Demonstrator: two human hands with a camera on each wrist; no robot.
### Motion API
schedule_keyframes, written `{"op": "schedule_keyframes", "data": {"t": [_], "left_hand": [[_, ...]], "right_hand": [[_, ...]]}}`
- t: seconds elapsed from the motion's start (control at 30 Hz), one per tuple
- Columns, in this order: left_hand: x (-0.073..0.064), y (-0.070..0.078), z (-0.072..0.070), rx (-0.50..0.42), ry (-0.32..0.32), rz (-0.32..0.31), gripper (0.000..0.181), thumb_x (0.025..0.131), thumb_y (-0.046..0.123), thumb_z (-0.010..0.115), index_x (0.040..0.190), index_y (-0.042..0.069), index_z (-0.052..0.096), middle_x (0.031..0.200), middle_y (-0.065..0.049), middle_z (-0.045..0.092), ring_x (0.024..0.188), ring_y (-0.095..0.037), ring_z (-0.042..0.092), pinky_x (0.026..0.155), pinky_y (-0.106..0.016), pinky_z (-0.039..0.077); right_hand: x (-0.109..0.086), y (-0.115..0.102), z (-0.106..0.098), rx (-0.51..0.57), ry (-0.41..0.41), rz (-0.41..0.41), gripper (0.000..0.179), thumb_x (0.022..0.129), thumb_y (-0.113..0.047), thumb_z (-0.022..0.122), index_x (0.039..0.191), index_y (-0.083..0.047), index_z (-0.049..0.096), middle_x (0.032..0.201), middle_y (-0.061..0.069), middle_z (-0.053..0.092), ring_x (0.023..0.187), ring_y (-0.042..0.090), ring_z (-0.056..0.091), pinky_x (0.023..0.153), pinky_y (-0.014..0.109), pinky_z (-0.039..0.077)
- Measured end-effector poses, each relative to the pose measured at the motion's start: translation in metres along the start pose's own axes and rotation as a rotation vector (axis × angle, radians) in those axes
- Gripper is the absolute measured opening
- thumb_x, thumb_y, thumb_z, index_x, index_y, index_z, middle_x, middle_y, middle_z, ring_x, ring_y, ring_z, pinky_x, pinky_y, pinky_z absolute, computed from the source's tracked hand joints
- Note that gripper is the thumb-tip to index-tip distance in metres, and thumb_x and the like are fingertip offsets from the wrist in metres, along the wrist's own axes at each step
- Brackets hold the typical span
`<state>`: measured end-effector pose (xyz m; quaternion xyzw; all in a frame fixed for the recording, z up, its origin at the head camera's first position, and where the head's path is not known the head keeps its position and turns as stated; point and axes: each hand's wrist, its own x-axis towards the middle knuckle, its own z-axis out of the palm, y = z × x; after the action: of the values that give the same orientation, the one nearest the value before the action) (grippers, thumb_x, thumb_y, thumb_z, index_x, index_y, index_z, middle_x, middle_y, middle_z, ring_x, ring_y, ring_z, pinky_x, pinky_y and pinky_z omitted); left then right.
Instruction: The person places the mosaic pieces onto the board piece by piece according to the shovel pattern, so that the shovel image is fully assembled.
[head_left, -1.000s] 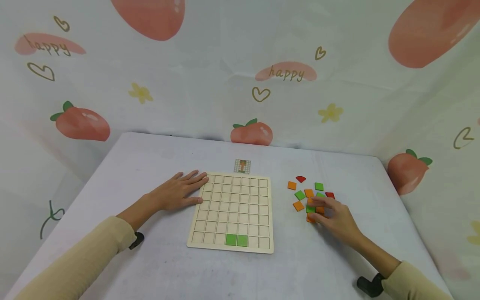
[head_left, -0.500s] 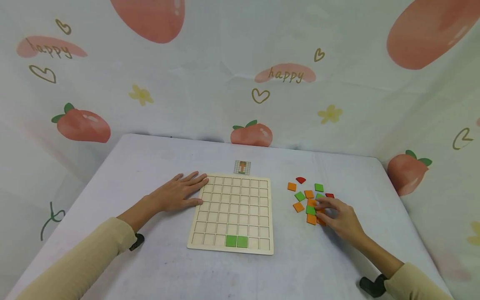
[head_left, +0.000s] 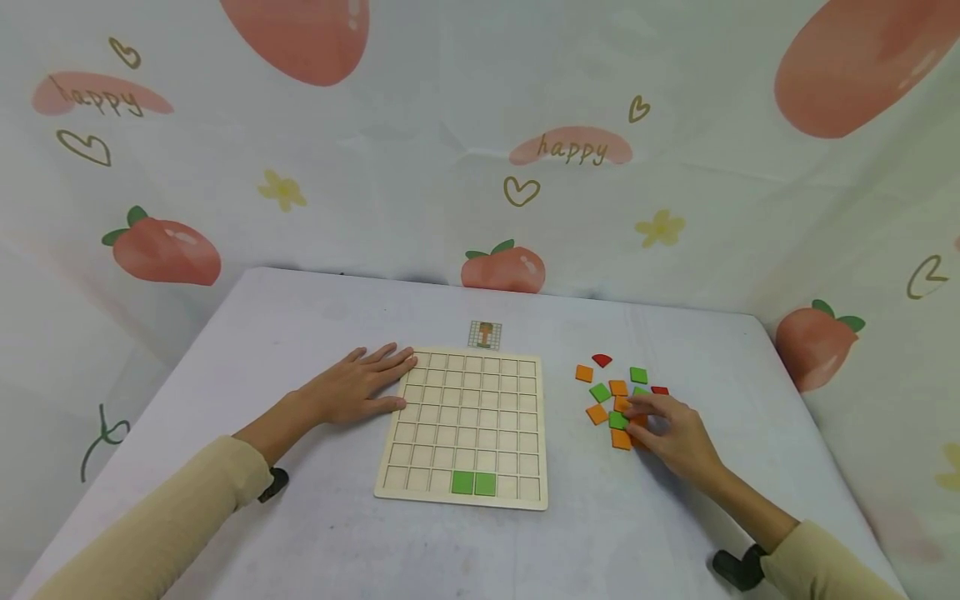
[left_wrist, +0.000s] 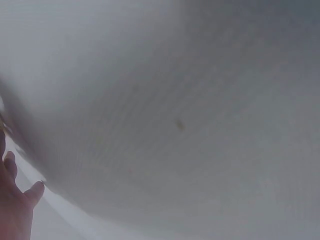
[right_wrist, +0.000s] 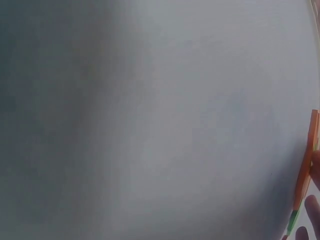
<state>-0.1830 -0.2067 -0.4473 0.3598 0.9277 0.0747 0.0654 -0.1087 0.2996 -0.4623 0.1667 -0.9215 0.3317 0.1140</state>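
Observation:
My left hand (head_left: 356, 387) lies spread, its fingertips on the left edge of the pale wooden grid board (head_left: 543, 467). Two green square tiles (head_left: 462, 482) fill cells in the board's nearest row. To the right, my right hand (head_left: 678, 437) bends over a loose group of tiles, thumb and fingers apart. Its thumb is right at a green tile (head_left: 617, 419), with an orange tile (head_left: 620, 439) just below. The palm and fingers cover part of the group. At the right wrist view's edge, fingertips overlap an orange tile (right_wrist: 306, 162).
A small card with a gridded picture (head_left: 485, 335) lies behind the board. Several more tiles are scattered around the right hand, among them an orange square (head_left: 584, 373), a green square (head_left: 638, 375) and a red wedge (head_left: 602, 360). A patterned cloth (head_left: 420, 192) hangs behind the table.
My right hand drew back slightly to the right, then came left again over the tiles. The green and orange tiles by its thumb shifted a little left. The left hand stayed put.

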Motion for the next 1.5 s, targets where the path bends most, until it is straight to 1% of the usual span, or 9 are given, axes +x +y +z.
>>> {"op": "schedule_keyframes", "data": {"t": [0.13,0.27,0.4,0.57,0.67,0.93,1.03,1.2,1.5], "left_hand": [[-0.001,0.000,0.001,0.001,0.006,0.002,0.074,0.100,0.058,0.046,0.158,0.015,0.029,0.163,-0.004,0.026,0.149,-0.033,0.023,0.113,-0.064,0.023],[-0.001,0.000,0.000,0.004,0.004,0.003,0.074,0.101,0.058,0.045,0.159,0.015,0.028,0.164,-0.005,0.025,0.149,-0.033,0.023,0.113,-0.065,0.023],[-0.001,0.001,-0.002,0.006,-0.003,0.002,0.075,0.100,0.059,0.045,0.159,0.015,0.028,0.164,-0.004,0.024,0.149,-0.033,0.022,0.113,-0.064,0.023],[-0.001,0.000,-0.002,0.003,-0.006,-0.001,0.075,0.100,0.059,0.045,0.159,0.016,0.027,0.164,-0.004,0.024,0.150,-0.033,0.022,0.113,-0.064,0.022],[-0.001,0.000,-0.001,0.003,-0.006,-0.003,0.075,0.100,0.059,0.045,0.159,0.016,0.027,0.164,-0.003,0.024,0.150,-0.032,0.022,0.114,-0.064,0.022],[-0.001,0.001,-0.001,-0.001,-0.008,-0.011,0.075,0.100,0.060,0.045,0.159,0.017,0.027,0.164,-0.003,0.024,0.150,-0.031,0.022,0.114,-0.063,0.023],[-0.001,0.001,-0.001,0.007,-0.014,-0.017,0.075,0.100,0.060,0.044,0.159,0.018,0.026,0.164,-0.002,0.023,0.150,-0.031,0.021,0.114,-0.063,0.022],[-0.001,0.000,-0.001,0.004,-0.004,-0.009,0.075,0.100,0.059,0.045,0.159,0.017,0.027,0.164,-0.003,0.024,0.150,-0.032,0.021,0.114,-0.063,0.022],[-0.001,-0.001,0.002,0.005,0.011,0.001,0.075,0.100,0.059,0.046,0.159,0.016,0.028,0.164,-0.004,0.025,0.150,-0.032,0.022,0.113,-0.064,0.023]], "right_hand": [[0.003,-0.001,0.002,0.009,-0.024,0.015,0.046,0.076,0.003,0.084,0.118,-0.001,0.068,0.095,0.000,0.076,0.089,0.019,0.069,0.085,0.007,0.045],[0.006,-0.002,0.002,-0.005,-0.041,0.022,0.045,0.077,0.002,0.084,0.119,-0.002,0.068,0.098,0.002,0.076,0.091,0.021,0.069,0.084,0.009,0.046],[0.007,-0.001,0.001,0.012,-0.062,0.021,0.046,0.076,0.002,0.084,0.119,-0.001,0.067,0.101,0.003,0.076,0.095,0.023,0.068,0.086,0.006,0.043],[0.009,0.003,0.002,0.077,-0.098,-0.003,0.047,0.076,0.003,0.084,0.119,-0.002,0.066,0.103,0.002,0.075,0.097,0.023,0.070,0.091,0.004,0.039],[0.010,0.003,0.003,0.080,-0.087,-0.028,0.046,0.075,0.003,0.084,0.117,-0.001,0.067,0.102,0.003,0.075,0.096,0.023,0.070,0.090,0.004,0.040],[0.009,-0.002,0.000,-0.055,-0.042,-0.039,0.040,0.074,0.002,0.085,0.111,-0.003,0.071,0.101,0.003,0.074,0.090,0.019,0.066,0.081,0.014,0.050],[0.009,0.000,0.000,-0.046,-0.043,-0.052,0.040,0.073,0.005,0.085,0.110,-0.002,0.071,0.100,0.004,0.074,0.088,0.018,0.065,0.080,0.014,0.050],[0.010,0.001,0.002,-0.026,-0.054,-0.068,0.040,0.074,0.001,0.085,0.111,-0.002,0.071,0.102,0.003,0.074,0.092,0.019,0.065,0.083,0.008,0.046],[0.013,-0.003,0.006,-0.023,-0.069,-0.049,0.042,0.074,0.001,0.086,0.112,-0.002,0.070,0.100,0.002,0.073,0.095,0.020,0.066,0.087,0.007,0.044]]}}
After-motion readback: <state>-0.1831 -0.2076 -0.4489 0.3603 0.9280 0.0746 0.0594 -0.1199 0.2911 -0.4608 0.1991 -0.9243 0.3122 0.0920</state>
